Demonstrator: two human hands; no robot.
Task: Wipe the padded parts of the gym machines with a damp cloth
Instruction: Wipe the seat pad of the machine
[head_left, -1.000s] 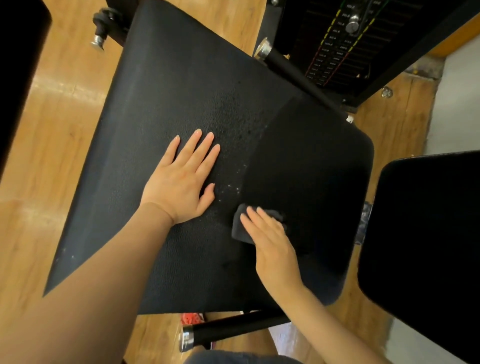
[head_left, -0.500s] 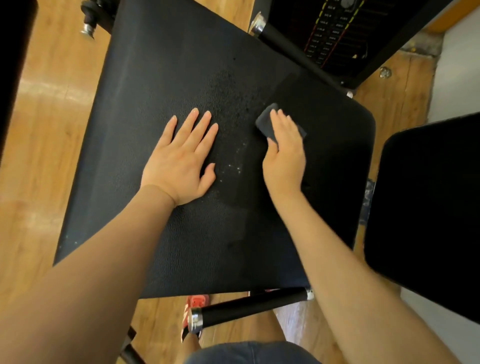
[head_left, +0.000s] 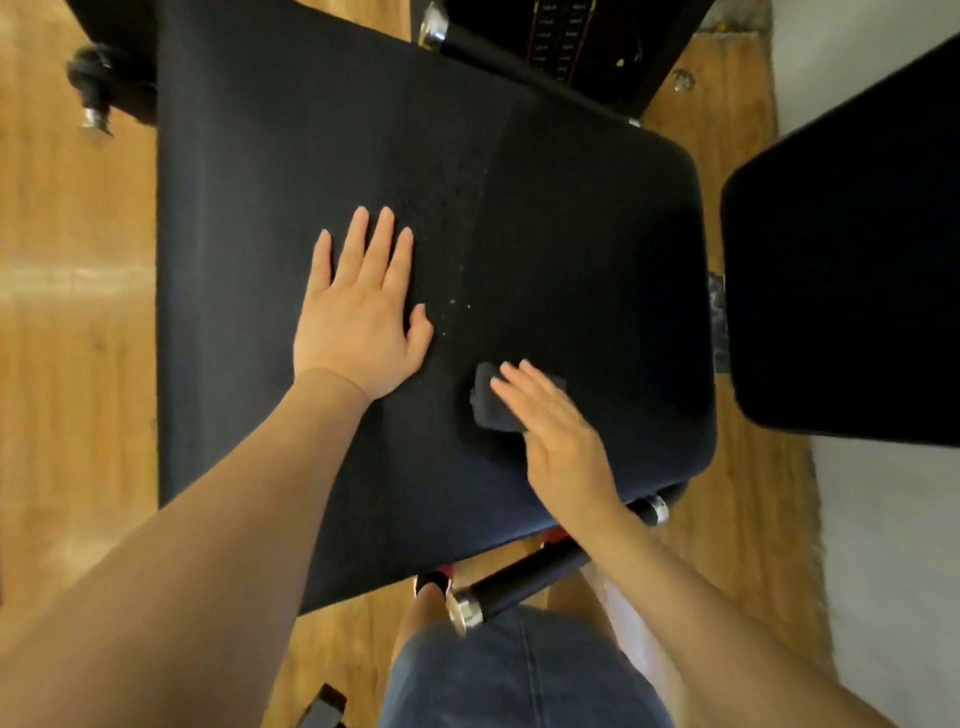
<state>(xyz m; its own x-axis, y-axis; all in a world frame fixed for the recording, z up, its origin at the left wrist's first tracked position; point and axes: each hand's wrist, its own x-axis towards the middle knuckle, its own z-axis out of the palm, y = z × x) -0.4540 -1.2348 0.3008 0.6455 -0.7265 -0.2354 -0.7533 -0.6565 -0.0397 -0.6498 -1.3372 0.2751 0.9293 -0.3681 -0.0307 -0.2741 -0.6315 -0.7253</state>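
— Two hands on one black padded seat (head_left: 270, 218); anything gripped?

— Nothing gripped. Left hand (head_left: 358, 317) laid flat on the pad near its middle, fingers straight and slightly spread, thumb out to the side, empty. Right hand (head_left: 558, 434) laid flat too, fingers straight and close together, pressing on a small dark cloth (head_left: 491, 402).

— And where on the pad?

— Towards the near right part, just beside the left thumb but apart from it. Left edge of the cloth showing beyond the fingertips, the rest hidden under the hand.

— Any sign of damp?

— Tiny pale droplets scattered on the pad between the two hands and up beyond the left fingertips. Right part of the pad darker than the left, with a fairly straight line between the two shades.

— Around the pad?

— Another black pad (head_left: 852, 260) off to the right, well apart from the hands. A black bar with a chrome end cap (head_left: 519, 587) just below the near edge. A weight stack with coloured markings (head_left: 561, 41) at the top. Wooden floor (head_left: 67, 338) on the left, denim shorts (head_left: 519, 675) at the bottom.
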